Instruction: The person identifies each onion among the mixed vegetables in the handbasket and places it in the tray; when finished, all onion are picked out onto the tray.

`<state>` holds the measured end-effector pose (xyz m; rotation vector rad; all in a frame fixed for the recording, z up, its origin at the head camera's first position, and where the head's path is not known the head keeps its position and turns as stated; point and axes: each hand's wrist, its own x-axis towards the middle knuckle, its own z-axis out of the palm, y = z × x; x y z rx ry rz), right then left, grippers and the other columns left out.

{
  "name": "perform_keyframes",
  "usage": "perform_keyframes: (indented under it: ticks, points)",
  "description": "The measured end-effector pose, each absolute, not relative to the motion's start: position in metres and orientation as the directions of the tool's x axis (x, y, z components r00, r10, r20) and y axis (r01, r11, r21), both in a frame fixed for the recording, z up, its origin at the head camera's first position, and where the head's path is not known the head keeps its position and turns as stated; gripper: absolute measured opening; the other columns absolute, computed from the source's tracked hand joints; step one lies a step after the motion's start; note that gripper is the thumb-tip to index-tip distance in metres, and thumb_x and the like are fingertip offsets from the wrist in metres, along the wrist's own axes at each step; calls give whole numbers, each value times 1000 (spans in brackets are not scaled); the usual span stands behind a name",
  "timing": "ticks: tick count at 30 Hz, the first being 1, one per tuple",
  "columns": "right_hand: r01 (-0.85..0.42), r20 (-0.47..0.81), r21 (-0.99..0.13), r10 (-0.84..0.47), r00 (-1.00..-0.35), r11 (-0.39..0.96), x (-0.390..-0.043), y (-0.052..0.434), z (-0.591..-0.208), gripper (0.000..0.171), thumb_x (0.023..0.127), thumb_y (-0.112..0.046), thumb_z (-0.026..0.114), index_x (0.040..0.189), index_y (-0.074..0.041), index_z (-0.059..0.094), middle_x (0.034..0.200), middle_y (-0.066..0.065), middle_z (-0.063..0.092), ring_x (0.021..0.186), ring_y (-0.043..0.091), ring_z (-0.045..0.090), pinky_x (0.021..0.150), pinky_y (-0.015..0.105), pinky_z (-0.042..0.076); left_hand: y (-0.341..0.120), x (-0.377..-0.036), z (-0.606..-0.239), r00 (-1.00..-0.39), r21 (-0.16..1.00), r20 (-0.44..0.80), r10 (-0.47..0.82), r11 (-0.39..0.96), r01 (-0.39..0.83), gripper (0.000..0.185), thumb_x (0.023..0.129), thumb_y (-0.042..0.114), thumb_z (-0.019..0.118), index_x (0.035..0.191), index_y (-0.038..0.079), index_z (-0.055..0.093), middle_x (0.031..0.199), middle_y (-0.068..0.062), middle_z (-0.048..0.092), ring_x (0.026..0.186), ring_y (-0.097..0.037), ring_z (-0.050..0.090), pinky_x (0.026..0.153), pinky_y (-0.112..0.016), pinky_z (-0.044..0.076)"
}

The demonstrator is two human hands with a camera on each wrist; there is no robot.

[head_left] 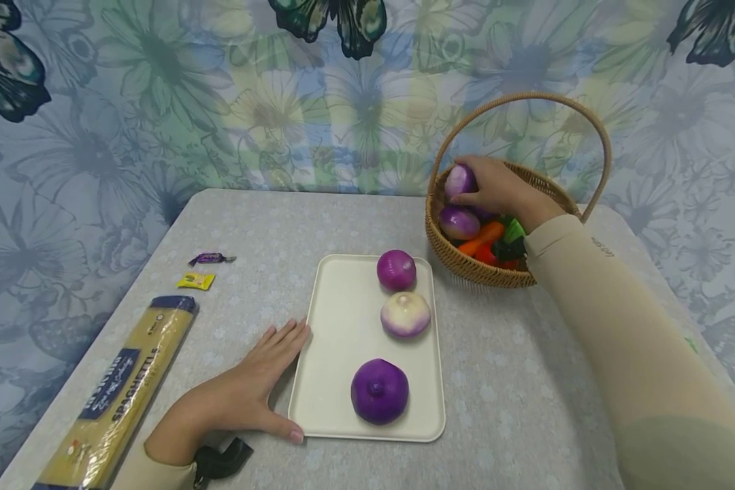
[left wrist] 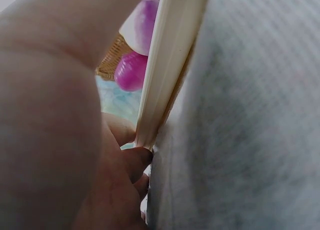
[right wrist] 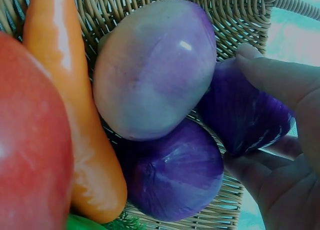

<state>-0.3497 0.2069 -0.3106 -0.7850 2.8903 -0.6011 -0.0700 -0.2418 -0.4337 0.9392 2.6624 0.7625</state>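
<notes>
Head view: our right grip (head_left: 496, 187) has a purple onion (head_left: 461, 181), carrot (head_left: 485, 237) crowding 6 o'clock; left grip (head_left: 245, 391) spread against the tray (head_left: 337, 327), spaghetti pack (head_left: 125, 388) at 9 o'clock.

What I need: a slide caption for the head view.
Right grip holds a purple vegetable at the wicker basket; left grip touches the cream tray.

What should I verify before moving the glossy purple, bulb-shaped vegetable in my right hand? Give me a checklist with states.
1. Right hand gripping the glossy purple, bulb-shaped vegetable: ok, held.
2. Vegetable out of the round woven-wicker basket: not ok, the hand reaches into it.
3. Separation from the smooth white-and-purple round vegetable: cannot tell whether they touch.
4. Left hand at the cream rectangular tray: ok, touching its left edge.
5. Landing space: ok, the tray's left side is bare.
</notes>
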Motion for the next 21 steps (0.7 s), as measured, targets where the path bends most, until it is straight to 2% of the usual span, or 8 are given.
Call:
perform_keyframes:
  ticks: [7, 14, 21]
  points:
    - [-440, 7, -429, -484, -875, 789, -344, 213, -299, 84, 101, -28, 75, 163, 3, 28, 157, 29, 42, 140, 46, 44, 118, 60, 35, -242, -69, -434, -778, 552, -31, 628, 660, 510, 150, 64, 78, 86, 168, 2, 10, 175, -13, 7, 159, -36, 1, 127, -47, -6]
    - [-439, 50, -442, -467, -883, 782, -337, 222, -286, 89, 99, -36, 76, 165, -1, 27, 159, 28, 40, 140, 46, 44, 116, 62, 36, -242, -69, -435, -780, 560, -29, 625, 657, 505, 149, 64, 78, 86, 169, 3, 10, 174, -14, 7, 159, -37, 1, 127, -47, -6]
    - [-457, 78, -436, -473, -877, 775, -321, 229, -270, 91, 98, -40, 77, 166, -4, 29, 157, 26, 44, 136, 46, 49, 110, 63, 42, -242, -69, -435, -773, 531, -29, 634, 665, 525, 149, 65, 80, 83, 168, 1, 10, 174, -15, 7, 159, -38, 2, 127, -51, -5]
